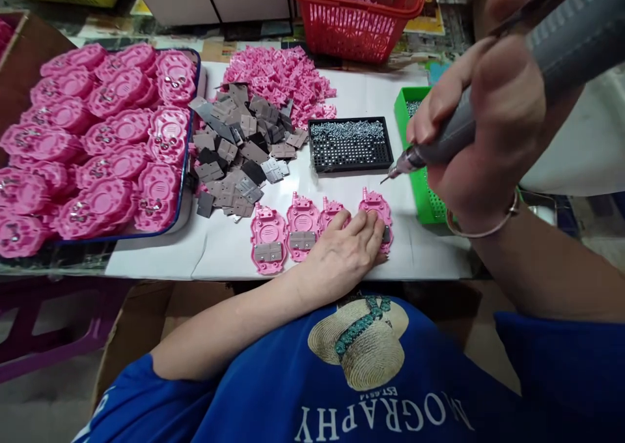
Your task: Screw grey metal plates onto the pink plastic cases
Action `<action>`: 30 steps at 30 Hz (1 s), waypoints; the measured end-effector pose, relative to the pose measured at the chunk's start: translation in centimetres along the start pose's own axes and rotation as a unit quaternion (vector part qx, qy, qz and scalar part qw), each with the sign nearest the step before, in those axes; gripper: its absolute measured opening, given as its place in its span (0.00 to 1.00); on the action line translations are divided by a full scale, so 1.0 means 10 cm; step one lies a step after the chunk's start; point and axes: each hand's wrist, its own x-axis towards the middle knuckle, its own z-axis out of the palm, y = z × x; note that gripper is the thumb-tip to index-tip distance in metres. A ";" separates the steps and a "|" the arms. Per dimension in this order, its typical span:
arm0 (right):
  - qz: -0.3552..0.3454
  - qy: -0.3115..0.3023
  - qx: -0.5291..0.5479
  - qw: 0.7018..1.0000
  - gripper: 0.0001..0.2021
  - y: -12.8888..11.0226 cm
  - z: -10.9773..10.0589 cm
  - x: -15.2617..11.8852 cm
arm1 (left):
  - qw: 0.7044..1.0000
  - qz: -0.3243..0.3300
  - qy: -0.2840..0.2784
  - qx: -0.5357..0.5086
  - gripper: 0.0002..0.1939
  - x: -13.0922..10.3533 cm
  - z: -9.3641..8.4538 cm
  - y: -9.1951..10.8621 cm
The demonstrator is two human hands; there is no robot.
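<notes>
Several pink plastic shells stand in a row near the table's front edge. The leftmost shell (268,228) and the one beside it carry grey plates (302,240). My left hand (344,254) lies over the two shells on the right, its fingers close together and its fingertips on the rightmost shell (375,203). My right hand (493,117) is wrapped round a grey electric screwdriver (454,124), whose tip hangs just above and right of that shell. Behind the row sits a black tray of screws (350,159).
A blue-rimmed tray (188,169) at the left holds stacked pink shells. Loose grey plates (244,143) and small pink parts (280,71) are heaped mid-table. A red basket (346,32) stands behind; a green tray (405,114) is at the right.
</notes>
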 end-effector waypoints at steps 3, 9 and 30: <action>0.020 -0.052 0.041 0.998 0.14 -0.02 -0.01 -0.16 | 1.000 0.002 -0.002 -0.003 0.24 0.00 0.01 0.00; 0.021 -0.069 0.069 0.995 0.14 0.12 -0.06 -0.24 | 1.000 0.003 0.000 -0.002 0.24 0.00 0.04 -0.01; 0.073 -0.113 0.059 0.989 0.13 0.25 -0.10 -0.35 | 1.000 0.010 -0.008 -0.005 0.24 0.01 0.03 -0.03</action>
